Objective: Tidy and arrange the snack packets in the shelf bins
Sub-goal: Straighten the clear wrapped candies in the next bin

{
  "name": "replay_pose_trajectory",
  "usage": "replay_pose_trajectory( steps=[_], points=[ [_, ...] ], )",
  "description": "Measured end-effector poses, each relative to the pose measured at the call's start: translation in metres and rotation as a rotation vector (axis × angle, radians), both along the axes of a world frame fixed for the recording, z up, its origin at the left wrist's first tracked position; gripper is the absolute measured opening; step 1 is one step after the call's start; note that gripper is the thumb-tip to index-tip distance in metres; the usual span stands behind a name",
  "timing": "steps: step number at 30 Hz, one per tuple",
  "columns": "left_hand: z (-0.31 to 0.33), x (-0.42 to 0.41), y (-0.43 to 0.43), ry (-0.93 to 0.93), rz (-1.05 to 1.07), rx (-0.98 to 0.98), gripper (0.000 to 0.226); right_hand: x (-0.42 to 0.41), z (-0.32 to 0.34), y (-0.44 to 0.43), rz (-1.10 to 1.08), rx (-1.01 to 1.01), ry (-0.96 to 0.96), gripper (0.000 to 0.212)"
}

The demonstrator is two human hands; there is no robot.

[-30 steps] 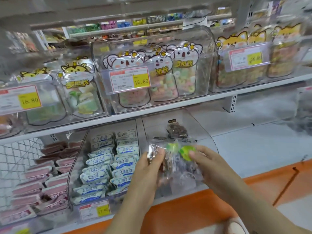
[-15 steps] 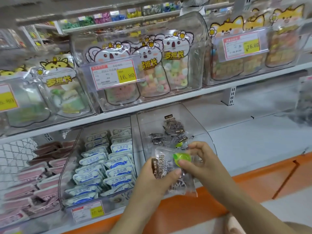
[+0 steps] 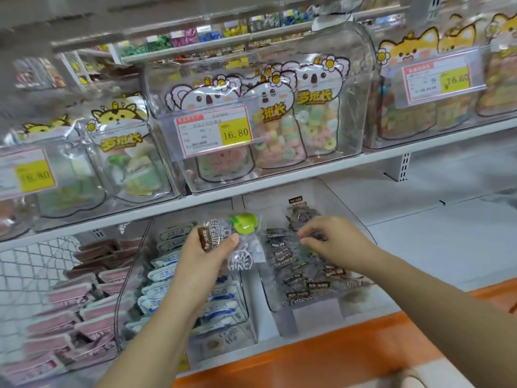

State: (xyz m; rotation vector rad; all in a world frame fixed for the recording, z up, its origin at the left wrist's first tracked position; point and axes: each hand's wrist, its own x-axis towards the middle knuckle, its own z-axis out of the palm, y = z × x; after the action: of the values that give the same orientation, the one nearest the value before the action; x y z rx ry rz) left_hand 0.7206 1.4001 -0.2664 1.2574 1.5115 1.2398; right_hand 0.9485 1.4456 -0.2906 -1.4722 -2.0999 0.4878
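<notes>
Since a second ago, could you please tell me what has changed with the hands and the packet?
The right hand released its grip on the clear packet and reached back into the right bin, where it now pinches the dark packets. The left hand keeps hold and carried the packet left, toward the blue-and-white packets. Nothing else visibly changed.

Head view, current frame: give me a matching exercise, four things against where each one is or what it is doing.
Things:
1. left hand
2. right hand
3. koala bags
4. blue-and-white packets

Places or states:
A. on the lower shelf, left of the held packet
B. on the upper shelf
C. holds the clear packet with a green print
D. among the dark wrapped sweets

Pairs: 1-C, 2-D, 3-B, 4-A
</notes>
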Motion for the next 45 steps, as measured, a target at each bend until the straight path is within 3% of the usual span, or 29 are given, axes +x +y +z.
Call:
replay_pose_trajectory(
  steps=[3,7,10,13,15,19,21,25,27,29,32,36,41,45],
  points=[
    [-0.010,0.003,0.016,-0.167,0.087,-0.031,0.023,-0.012,-0.012,0.047,0.051,0.079,-0.271,0.026],
    [-0.020,0.005,0.022,-0.358,0.145,-0.073,0.019,-0.027,-0.020,0.083,0.078,0.134,-0.572,0.020],
    [-0.026,0.003,0.026,-0.404,0.150,-0.076,0.028,-0.036,-0.023,0.095,0.085,0.125,-0.851,0.013],
    [-0.027,0.003,0.027,-0.400,0.128,-0.056,0.029,-0.039,-0.028,0.104,0.080,0.219,-1.032,0.020],
    [-0.025,0.004,0.028,-0.361,0.113,-0.032,0.028,-0.037,-0.027,0.106,0.057,0.225,-0.979,0.023],
    [-0.019,0.009,0.031,-0.046,0.080,0.091,0.035,-0.014,-0.009,0.103,-0.151,0.131,-0.567,0.030],
    [-0.014,0.017,0.036,0.208,0.004,0.186,0.034,0.000,-0.003,0.096,-0.252,0.083,-0.426,0.034],
    [-0.011,0.042,0.058,0.840,-0.109,0.289,0.041,0.011,-0.003,0.068,-0.282,0.123,-0.334,0.030],
    [-0.013,0.049,0.075,1.122,-0.116,0.355,0.040,0.016,-0.006,0.055,-0.304,0.191,-0.353,0.030],
    [-0.015,0.052,0.094,1.290,-0.170,0.337,0.041,0.020,-0.009,0.047,-0.354,0.307,-0.382,0.028],
    [-0.016,0.054,0.120,1.383,-0.323,0.182,0.042,0.024,-0.012,0.046,-0.426,0.299,-0.239,0.023],
    [-0.023,0.061,0.143,1.406,-0.443,0.161,0.040,0.029,-0.013,0.054,-0.453,0.223,-0.067,0.024],
    [-0.033,0.063,0.170,1.710,-0.523,-0.023,0.053,0.032,-0.017,0.059,-0.445,0.202,-0.060,0.024],
    [-0.032,0.062,0.174,1.629,-0.569,0.008,0.058,0.033,-0.014,0.059,-0.413,0.168,-0.058,0.021]
  ],
)
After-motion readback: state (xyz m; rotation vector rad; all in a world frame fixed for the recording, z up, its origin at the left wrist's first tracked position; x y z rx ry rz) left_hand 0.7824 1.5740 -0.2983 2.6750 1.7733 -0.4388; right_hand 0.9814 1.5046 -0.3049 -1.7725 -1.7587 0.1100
